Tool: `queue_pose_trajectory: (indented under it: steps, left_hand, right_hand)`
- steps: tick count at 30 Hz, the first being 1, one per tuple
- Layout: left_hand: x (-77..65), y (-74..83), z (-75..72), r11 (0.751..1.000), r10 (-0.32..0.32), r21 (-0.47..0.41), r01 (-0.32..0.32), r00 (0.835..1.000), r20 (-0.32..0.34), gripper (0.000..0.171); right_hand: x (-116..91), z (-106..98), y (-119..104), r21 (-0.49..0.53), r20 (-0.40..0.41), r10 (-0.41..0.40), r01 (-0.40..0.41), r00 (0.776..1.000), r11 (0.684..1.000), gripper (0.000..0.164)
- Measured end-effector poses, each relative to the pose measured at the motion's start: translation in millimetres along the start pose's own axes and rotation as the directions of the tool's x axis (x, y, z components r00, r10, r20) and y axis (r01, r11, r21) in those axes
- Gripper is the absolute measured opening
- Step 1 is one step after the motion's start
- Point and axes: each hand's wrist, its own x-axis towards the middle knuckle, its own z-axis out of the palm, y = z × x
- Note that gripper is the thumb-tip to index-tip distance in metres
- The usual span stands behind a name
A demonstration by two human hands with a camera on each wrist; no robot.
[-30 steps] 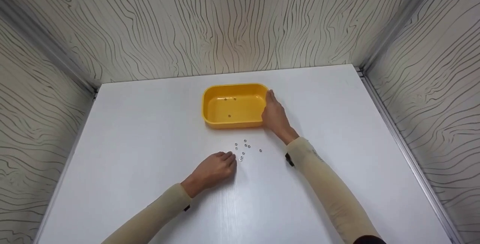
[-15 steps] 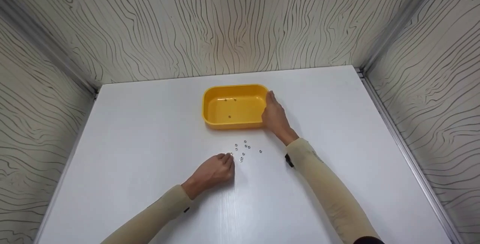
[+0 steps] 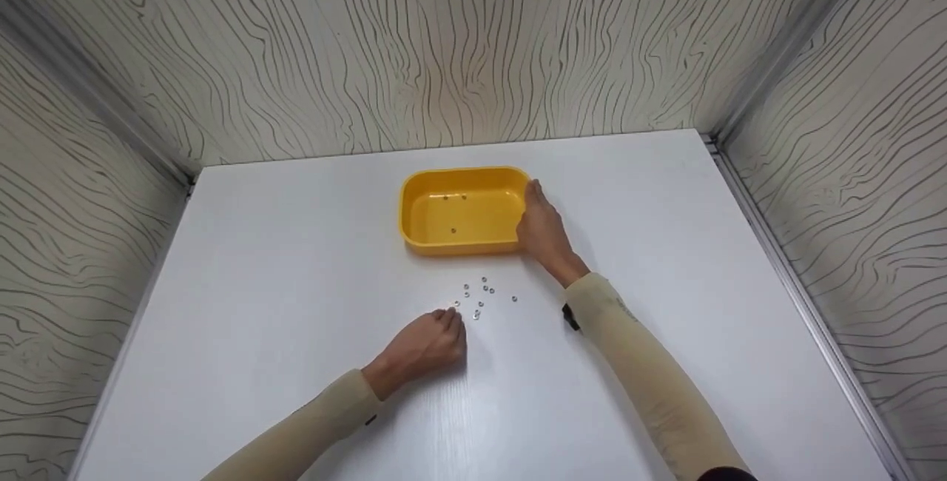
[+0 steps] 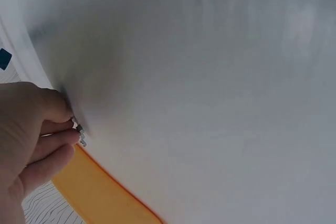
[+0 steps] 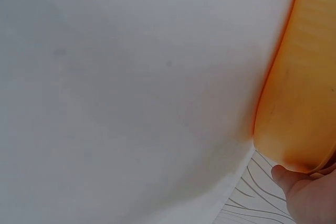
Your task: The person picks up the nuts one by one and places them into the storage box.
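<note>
My left hand (image 3: 425, 344) is low over the white table, fingers curled and thumb drawn in toward them. Just beyond its fingertips sits a small metal nut (image 3: 456, 304); several more nuts (image 3: 485, 288) lie scattered to its right. In the left wrist view, shiny nuts (image 4: 80, 129) show right at the fingertips (image 4: 73, 136); I cannot tell whether one is pinched. My right hand (image 3: 545, 233) grips the right end of a yellow plastic tub (image 3: 462, 248). In the right wrist view, the thumb (image 5: 283, 178) is against the tub's end. A few nuts (image 3: 453, 231) lie inside the tub.
The white tabletop (image 3: 296, 259) extends around the tub and hands. Behind it stands a wood-grain panel (image 3: 444, 52), with matching side panels meeting it at grey metal corner posts (image 3: 784, 44).
My left hand has drawn slightly back toward the near edge, uncovering a nut by its fingertips. The right hand and the tub stay where they were.
</note>
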Motion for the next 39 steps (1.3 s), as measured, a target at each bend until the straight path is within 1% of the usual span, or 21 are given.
queue_pose_trajectory:
  steps: [4,11,15,25,30,34,36,39]
  left_hand:
    - [-0.9,1.5,0.6,1.0,-0.009,-0.022,0.009,1.0,-0.004,0.017]
    - [-1.8,1.5,3.1,0.999,-0.02,-0.044,0.017,0.998,-0.066,0.011]
    - [-1.4,-0.3,5.0,0.999,-0.017,-0.051,0.013,0.996,-0.087,0.007]
    - [1.4,-3.6,7.0,0.993,-0.022,-0.116,0.011,0.995,-0.095,0.009]
    - [-0.3,-4.4,8.9,0.992,-0.031,-0.128,0.015,0.991,-0.126,0.009]
    - [-1.8,-5.9,10.1,0.991,-0.046,-0.13,0.026,0.987,-0.155,0.011]
    - [-2.2,-7.3,9.7,0.992,-0.051,-0.122,0.032,0.986,-0.16,0.013]
    - [-1.9,-9.6,8.4,0.995,-0.051,-0.098,0.036,0.987,-0.154,0.015]
  right_hand:
    - [1.5,0.4,0.6,-0.006,0.002,-0.011,0.011,1.0,1.0,0.069]
    - [1.0,1.6,1.1,0.002,0.003,0.002,-0.002,1.0,1.0,0.07]
    - [-0.3,2.2,1.4,0.014,0.002,0.006,-0.006,1.0,1.0,0.071]
    - [-1.2,3.1,3.1,0.024,-0.011,0.004,-0.004,1.0,1.0,0.07]
    - [-2.2,3.4,2.4,0.021,-0.009,0.008,-0.008,1.0,1.0,0.07]
    - [-2.5,2.3,1.9,0.013,-0.018,-0.018,0.018,1.0,1.0,0.069]
    - [-1.9,1.8,2.3,0.003,-0.023,-0.033,0.033,0.999,0.999,0.068]
    - [-1.4,1.0,2.6,0.011,-0.019,-0.028,0.028,0.999,1.0,0.069]
